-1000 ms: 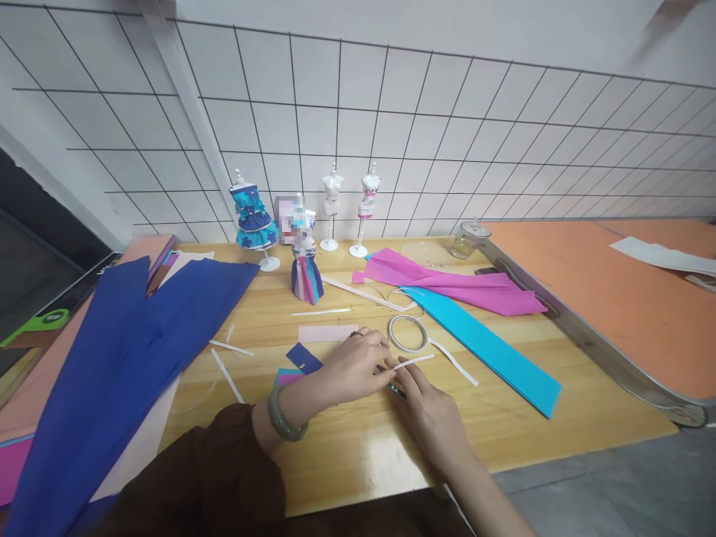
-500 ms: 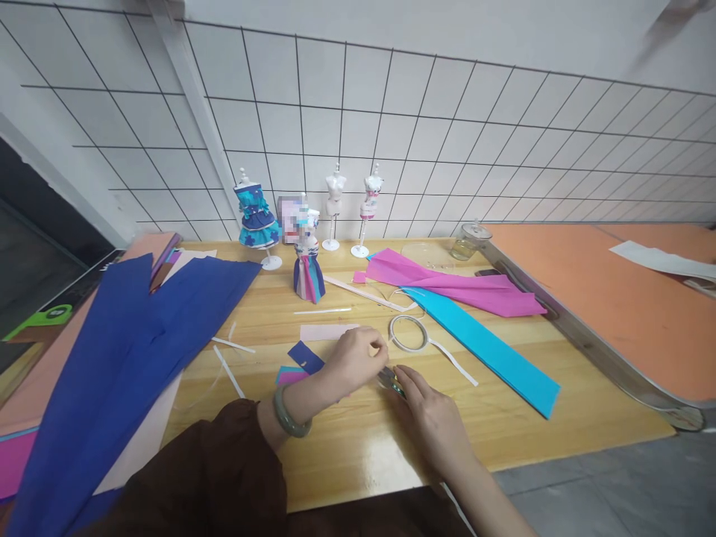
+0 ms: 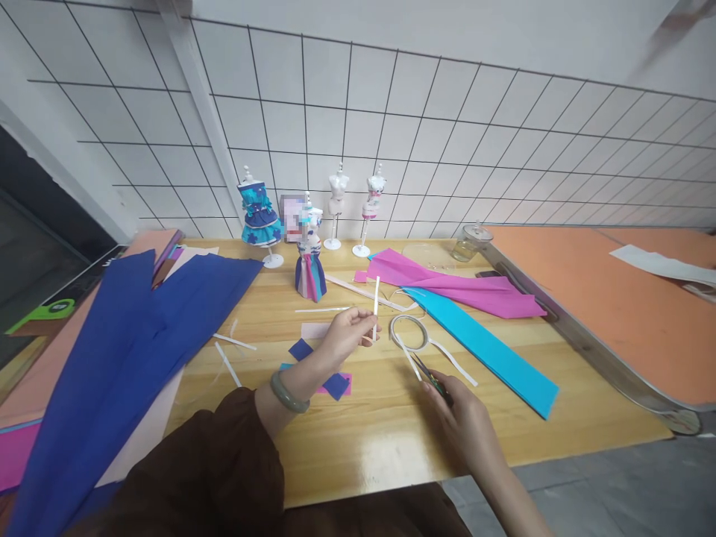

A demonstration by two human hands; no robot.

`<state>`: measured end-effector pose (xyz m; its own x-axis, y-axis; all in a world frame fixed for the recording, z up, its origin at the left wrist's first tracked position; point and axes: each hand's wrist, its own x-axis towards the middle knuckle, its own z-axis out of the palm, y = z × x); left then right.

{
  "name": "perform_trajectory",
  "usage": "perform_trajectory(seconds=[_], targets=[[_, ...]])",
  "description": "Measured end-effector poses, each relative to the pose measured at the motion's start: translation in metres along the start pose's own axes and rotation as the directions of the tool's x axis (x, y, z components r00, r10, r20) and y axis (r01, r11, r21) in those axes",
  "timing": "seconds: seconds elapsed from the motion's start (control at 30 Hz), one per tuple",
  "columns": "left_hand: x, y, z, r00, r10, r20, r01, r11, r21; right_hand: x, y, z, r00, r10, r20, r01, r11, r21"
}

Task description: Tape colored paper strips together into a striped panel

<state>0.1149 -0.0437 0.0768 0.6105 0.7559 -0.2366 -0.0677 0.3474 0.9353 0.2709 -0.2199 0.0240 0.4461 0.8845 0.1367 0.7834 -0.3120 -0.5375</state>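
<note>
Between the thumb and fingers of my left hand (image 3: 347,335), a short white strip (image 3: 377,298) stands upright. My right hand (image 3: 465,416) grips small scissors (image 3: 428,371), their blades pointing up and left. Another thin white strip (image 3: 408,355) extends from the right fingertips beside the blades. A roll of white tape (image 3: 426,331) lies flat just beyond the scissors, its loose tail trailing right. Near my left wrist are dark blue paper pieces (image 3: 336,386), one lying over a pink piece (image 3: 349,380), and a pale pink rectangle (image 3: 313,330).
Small dress forms stand at the back, one in a blue dress (image 3: 261,216) and one in a striped skirt (image 3: 310,277). Magenta paper (image 3: 453,283) and folded turquoise paper (image 3: 486,350) lie right. Large dark blue paper (image 3: 139,350) covers the left. A glass jar (image 3: 470,242) stands back right.
My hands have moved apart, the right one shifting rightward with the scissors. A white strip now shows upright in my left fingers, and another shows at my right fingertips.
</note>
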Motion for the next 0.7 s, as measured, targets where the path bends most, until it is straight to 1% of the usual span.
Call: perform_trajectory(seconds=[0.17,0.3,0.37,0.47,0.5,0.57,0.7], targets=[[0.001,-0.009,0.003,0.998,-0.013,0.063,0.007,0.996,0.093,-0.002,-0.011,0.003,0.998,-0.061,0.023,0.06,0.998,0.019],[-0.002,-0.007,0.002,0.992,0.034,0.122,-0.048,0.992,0.114,-0.001,-0.016,0.004,0.998,-0.032,0.047,0.031,0.999,0.024],[-0.005,-0.004,0.001,0.982,-0.013,0.191,-0.005,0.996,0.092,0.0,-0.017,0.004,0.998,-0.012,0.054,0.01,0.999,0.041],[-0.007,-0.004,0.001,0.94,-0.151,0.307,0.146,0.989,0.039,0.003,-0.017,0.005,0.999,-0.001,0.049,-0.002,0.998,0.068],[-0.008,-0.004,0.001,0.926,-0.178,0.332,0.182,0.983,0.019,0.003,-0.018,0.005,0.999,-0.002,0.046,-0.002,0.997,0.075],[-0.007,-0.005,0.001,0.914,-0.191,0.359,0.215,0.976,-0.027,0.004,-0.018,0.006,0.999,-0.006,0.041,0.002,0.996,0.095],[-0.005,-0.008,0.001,0.919,-0.196,0.343,0.25,0.961,-0.119,0.004,-0.02,0.006,1.0,0.005,0.031,-0.009,0.987,0.159]])
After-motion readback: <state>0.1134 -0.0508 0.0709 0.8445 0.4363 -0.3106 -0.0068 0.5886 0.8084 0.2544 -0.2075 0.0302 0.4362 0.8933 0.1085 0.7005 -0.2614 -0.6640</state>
